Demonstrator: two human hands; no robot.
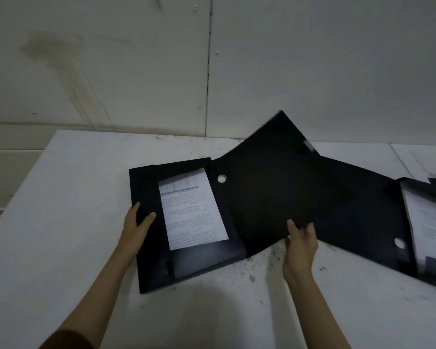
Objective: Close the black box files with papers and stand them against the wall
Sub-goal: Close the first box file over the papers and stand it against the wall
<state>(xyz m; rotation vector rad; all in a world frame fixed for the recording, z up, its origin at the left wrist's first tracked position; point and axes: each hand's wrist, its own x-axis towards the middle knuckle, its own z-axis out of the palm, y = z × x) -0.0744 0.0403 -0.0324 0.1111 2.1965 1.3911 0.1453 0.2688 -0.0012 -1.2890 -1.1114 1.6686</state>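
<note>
An open black box file (149,248) lies on the white table (61,222) with a printed paper (191,210) inside its tray. Its big lid flap (269,192) is lifted and tilted up on the right. My left hand (136,227) rests flat on the file's left flap. My right hand (301,244) pinches the lid's near edge, thumb on top. A second open black box file (368,212) with papers (428,227) lies to the right, partly under the raised lid and cut off by the frame edge.
A pale panelled wall (136,71) rises straight behind the table, with a dark vertical seam (208,71). Crumbs and dirt specks (252,277) dot the table near the files. The table's left edge runs diagonally at the far left.
</note>
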